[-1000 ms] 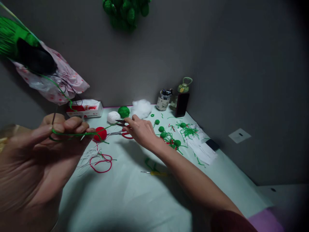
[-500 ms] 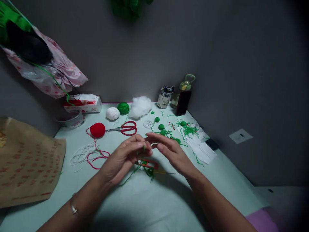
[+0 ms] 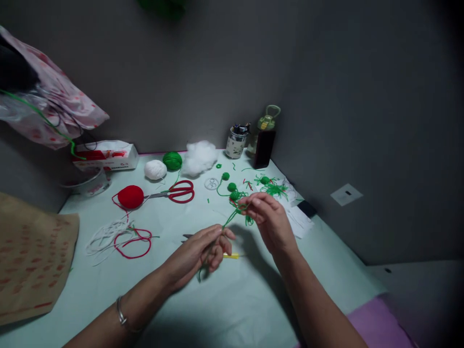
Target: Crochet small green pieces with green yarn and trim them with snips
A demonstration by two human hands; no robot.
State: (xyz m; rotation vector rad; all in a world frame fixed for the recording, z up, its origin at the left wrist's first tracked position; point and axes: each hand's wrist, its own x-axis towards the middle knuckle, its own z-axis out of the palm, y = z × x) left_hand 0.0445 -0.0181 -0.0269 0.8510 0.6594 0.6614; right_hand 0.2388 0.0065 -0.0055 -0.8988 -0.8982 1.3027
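1. Right hand [image 3: 270,220]: moved up and away from the left hand [image 3: 197,251]; half a second ago the two were almost touching. Green yarn [image 3: 230,218] now spans the gap between them.
2. Grip, right: thumb and forefinger pinch the yarn's upper, looped end.
3. Grip, left: thumb and fingers close on the yarn's lower part; a loose tail hangs below the hand, above the pale green tabletop [image 3: 246,309].
4. Writing, brown paper bag [image 3: 36,256]: rows of reddish handwritten characters, too blurred to read. The left image edge cuts off the bag.
5. Writing, red-and-white carton [image 3: 108,155]: printed lettering on the front, too small to read reliably. A clear plastic bowl [image 3: 89,182] overlaps its lower left.
6. Partly hidden: a yellow-handled tool [image 3: 232,255] and dark pointed tips [image 3: 186,238] project from behind the left hand; the remainder of each is concealed.
7. Partly hidden: a dark smartphone [image 3: 264,149] stands upright before the green-lidded bottle [image 3: 267,123], masking much of its body.
8. Cut off: a dark green object [image 3: 163,6] at the top edge; its form cannot be made out.
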